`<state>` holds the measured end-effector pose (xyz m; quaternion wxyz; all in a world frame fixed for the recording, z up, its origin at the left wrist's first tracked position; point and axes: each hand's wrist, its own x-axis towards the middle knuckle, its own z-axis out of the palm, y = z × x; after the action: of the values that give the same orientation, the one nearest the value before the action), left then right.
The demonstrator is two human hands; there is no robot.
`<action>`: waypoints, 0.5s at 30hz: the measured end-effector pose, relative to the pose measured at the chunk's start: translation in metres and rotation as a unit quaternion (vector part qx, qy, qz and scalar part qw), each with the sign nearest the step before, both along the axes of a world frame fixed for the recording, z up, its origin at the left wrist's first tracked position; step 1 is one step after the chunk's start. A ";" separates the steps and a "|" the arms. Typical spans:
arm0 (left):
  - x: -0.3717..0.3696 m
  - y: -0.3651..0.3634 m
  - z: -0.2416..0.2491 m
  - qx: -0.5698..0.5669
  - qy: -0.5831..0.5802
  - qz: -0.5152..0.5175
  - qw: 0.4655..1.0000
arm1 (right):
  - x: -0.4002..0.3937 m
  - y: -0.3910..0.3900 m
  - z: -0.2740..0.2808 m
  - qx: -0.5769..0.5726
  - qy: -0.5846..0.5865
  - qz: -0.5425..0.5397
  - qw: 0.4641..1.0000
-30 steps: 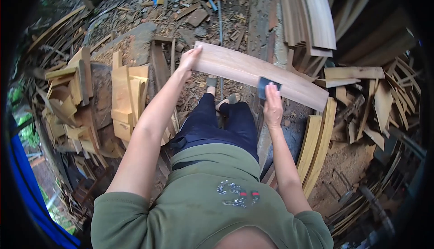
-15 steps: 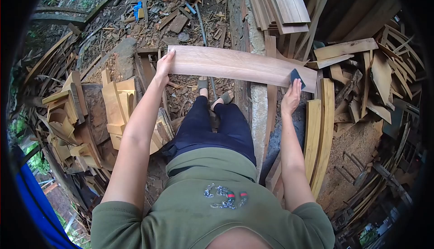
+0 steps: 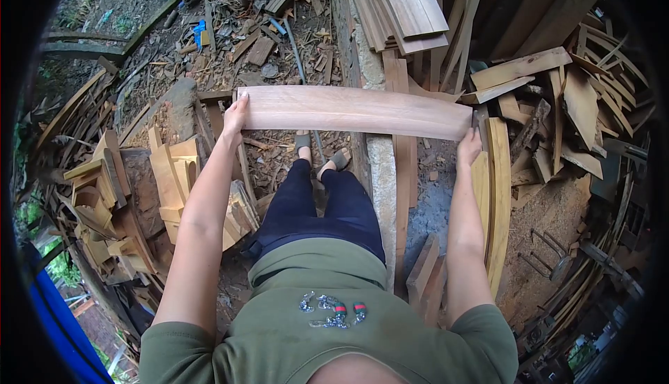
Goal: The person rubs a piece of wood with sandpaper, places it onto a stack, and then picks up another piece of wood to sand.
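Observation:
A long, slightly curved wooden board [image 3: 355,111] spans the space in front of me, its pale broad face turned up. My left hand [image 3: 237,116] is closed around the board's left end, thumb on top. At the opposite end, my right hand [image 3: 470,146] is closed with its fingertips against the board's end edge. Between those fingers shows a sliver of a dark sheet, sandpaper [image 3: 476,119] by its look, now seen nearly edge-on. Most of the sheet is hidden by the fingers and the board.
Beyond the board, a stack of curved planks [image 3: 408,8] rests on a low concrete wall [image 3: 381,182]. Two yellowish curved beams [image 3: 497,203] stand right of my forearm. Offcuts [image 3: 575,105] pile up at right, more wood pieces [image 3: 104,196] at left. Metal clamps [image 3: 550,251] lie on sawdust.
My right hand has moved from the board's upper face to its right end, and the dark sheet has turned edge-on. The board sits further left in view and more level.

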<state>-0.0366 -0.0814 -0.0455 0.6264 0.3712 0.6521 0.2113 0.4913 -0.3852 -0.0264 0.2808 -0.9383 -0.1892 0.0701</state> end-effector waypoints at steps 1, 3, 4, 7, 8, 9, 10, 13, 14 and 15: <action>-0.001 -0.001 -0.004 -0.021 -0.022 0.003 1.000 | 0.019 -0.002 -0.011 0.072 0.056 -0.035 0.995; 0.003 -0.007 -0.007 -0.039 -0.011 0.034 0.999 | 0.036 0.001 -0.019 0.142 0.116 -0.064 0.981; 0.004 -0.009 -0.010 -0.057 -0.002 0.058 0.997 | 0.038 0.005 -0.004 0.160 0.227 -0.119 0.953; -0.009 -0.012 -0.019 -0.072 0.004 0.123 0.990 | 0.035 0.005 0.035 0.167 0.365 -0.117 0.908; -0.012 -0.017 -0.022 -0.081 0.009 0.156 0.984 | 0.030 0.001 0.048 0.156 0.398 -0.068 0.902; -0.009 -0.023 0.009 -0.088 0.044 0.194 0.976 | 0.021 -0.004 0.063 0.175 0.412 -0.046 0.893; -0.032 -0.022 0.001 -0.098 0.035 0.220 0.970 | 0.009 -0.009 0.080 0.194 0.427 -0.025 0.883; -0.090 -0.023 0.023 -0.053 0.006 0.195 0.979 | -0.038 -0.008 0.151 0.240 0.447 0.000 0.862; -0.092 -0.026 0.058 -0.059 0.017 0.179 0.982 | -0.050 -0.008 0.171 0.268 0.455 0.015 0.849; -0.114 -0.024 0.064 -0.064 0.000 0.170 0.983 | -0.062 -0.007 0.193 0.294 0.463 0.030 0.835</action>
<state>-0.1509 -0.1059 0.0189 0.6034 0.2142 0.7180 0.2729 0.4291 -0.3924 0.1663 0.5964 -0.6629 -0.0772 0.4460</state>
